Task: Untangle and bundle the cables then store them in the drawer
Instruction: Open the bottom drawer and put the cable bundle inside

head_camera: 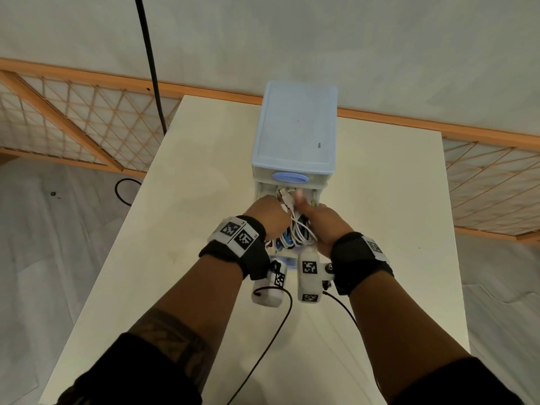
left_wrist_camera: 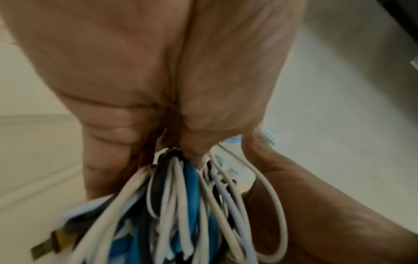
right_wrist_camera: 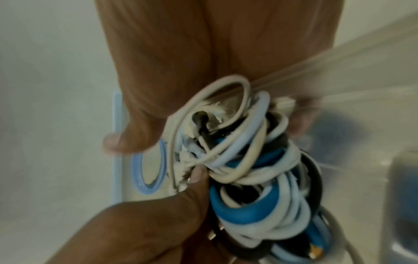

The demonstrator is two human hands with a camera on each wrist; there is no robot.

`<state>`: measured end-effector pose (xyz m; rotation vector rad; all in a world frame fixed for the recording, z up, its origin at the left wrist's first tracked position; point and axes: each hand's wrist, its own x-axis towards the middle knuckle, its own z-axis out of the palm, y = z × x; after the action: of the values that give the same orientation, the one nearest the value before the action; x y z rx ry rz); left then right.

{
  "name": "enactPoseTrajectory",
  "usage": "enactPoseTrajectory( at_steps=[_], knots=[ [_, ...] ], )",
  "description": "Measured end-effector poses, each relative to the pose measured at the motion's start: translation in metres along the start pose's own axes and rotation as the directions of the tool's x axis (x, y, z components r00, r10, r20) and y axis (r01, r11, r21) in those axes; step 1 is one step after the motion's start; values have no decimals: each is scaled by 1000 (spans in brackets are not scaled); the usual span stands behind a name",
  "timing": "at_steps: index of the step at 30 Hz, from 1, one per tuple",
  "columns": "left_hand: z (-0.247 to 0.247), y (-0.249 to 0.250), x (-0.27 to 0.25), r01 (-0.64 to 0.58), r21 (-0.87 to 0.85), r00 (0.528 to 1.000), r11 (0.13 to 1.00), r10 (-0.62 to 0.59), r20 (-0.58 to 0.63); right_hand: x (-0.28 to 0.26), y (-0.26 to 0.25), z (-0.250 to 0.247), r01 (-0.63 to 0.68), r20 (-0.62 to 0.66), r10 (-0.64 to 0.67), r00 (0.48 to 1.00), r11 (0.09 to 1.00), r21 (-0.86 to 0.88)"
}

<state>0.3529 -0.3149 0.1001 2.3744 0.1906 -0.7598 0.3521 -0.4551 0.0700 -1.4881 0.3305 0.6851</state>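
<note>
Both hands, left hand [head_camera: 270, 216] and right hand [head_camera: 327, 222], grip cable bundle [head_camera: 298, 232], seemingly inside drawer [head_camera: 317, 197].

Setting: a staged recording space, not a lived-in room. Pale sheeting [head_camera: 292, 33] covers the wall beyond the hands and the floor [head_camera: 43, 244] to their left. Wooden lattice panels [head_camera: 87, 124] line the wall base. A plain cream surface [head_camera: 204, 159] carries one plastic drawer unit [head_camera: 295, 127].
</note>
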Motion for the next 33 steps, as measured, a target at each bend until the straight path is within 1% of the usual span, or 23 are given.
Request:
enactPoseTrajectory(
  at_steps=[3, 5, 8, 9, 10, 11, 12, 13, 14, 15, 16, 17, 18, 19, 20, 22, 23, 25, 26, 28, 30, 31, 33],
  knots=[
    [-1, -3, -1, 10, 23, 997, 1000, -8, -80, 9, 5, 1, 35, -49, -41, 998, 991, -126],
    [1, -7, -4, 18, 2, 994, 1000, -17, -104, 14, 7, 3, 1, -93, -13, 996, 993, -121],
    [-2, -13, -14, -36, -57, 987, 998, 27, -158, 15, 6, 5, -29, -143, 11, 990, 992, -123],
    [-6, -16, -18, -73, -53, 974, 996, 60, -217, 16, 5, 4, -36, -160, 15, 987, 991, -127],
    [-9, -19, -21, -104, -43, 948, 994, 86, -305, 17, 4, 4, -48, -173, 24, 985, 990, -135],
    [-13, -23, -23, -114, -55, 912, 992, 82, -403, 18, 3, 3, -69, -180, 40, 983, 985, -156],
    [-15, -28, -20, -78, -80, 881, 994, 31, -472, 21, 3, 1, -91, -188, 56, 980, 979, -181],
    [-17, -32, -17, -25, -106, 878, 994, -29, -478, 22, 2, 2, -111, -196, 71, 978, 973, -201],
    [-20, -34, -14, 31, -164, 909, 986, -96, -406, 23, 1, 2, -122, -196, 80, 977, 969, -215],
    [-20, -36, -11, 81, -236, 946, 968, -150, -287, 25, 1, 3, -132, -200, 87, 976, 966, -223],
    [-18, -34, -9, 127, -304, 971, 944, -181, -156, 26, 2, 3, -137, -208, 89, 974, 964, -226],
    [-14, -32, -5, 160, -380, 979, 911, -195, -55, 28, 2, 4, -140, -218, 89, 972, 963, -231],
    [-8, -31, 0, 181, -458, 978, 870, -207, -7, 28, 3, 5, -138, -229, 81, 970, 960, -245],
    [-2, -28, 4, 198, -519, 971, 831, -240, -13, 29, 4, 5, -131, -243, 64, 968, 954, -271],
    [2, -25, 8, 211, -557, 958, 803, -283, -45, 29, 5, 5, -121, -262, 39, 964, 946, -302],
    [9, -25, 15, 197, -580, 943, 791, -314, -108, 28, 6, 4, -110, -287, 11, 958, 938, -330],
    [10, -27, 19, 190, -582, 946, 791, -307, -108, 28, 7, 5, -105, -281, 8, 960, 938, -332],
    [9, -30, 22, 178, -579, 957, 796, -276, -85, 27, 8, 3, -89, -231, 12, 973, 942, -324],
    [8, -31, 24, 181, -568, 958, 803, -274, -82, 25, 8, 1, -79, -180, 22, 983, 945, -317],
    [7, -35, 28, 204, -569, 949, 797, -303, -84, 20, 7, -6, -66, -81, 49, 996, 971, -230],
    [2, -41, 32, 223, -609, 936, 761, -343, -86, 16, 7, -11, -60, -50, 57, 997, 996, -63],
    [-1, -40, 29, 224, -630, 933, 743, -351, -81, 17, 8, -11, -62, -74, 61, 995, 998, -19],
    [-4, -38, 28, 218, -637, 935, 740, -345, -82, 25, 13, -7, -94, -187, 92, 978, 996, -6]
  ],
)
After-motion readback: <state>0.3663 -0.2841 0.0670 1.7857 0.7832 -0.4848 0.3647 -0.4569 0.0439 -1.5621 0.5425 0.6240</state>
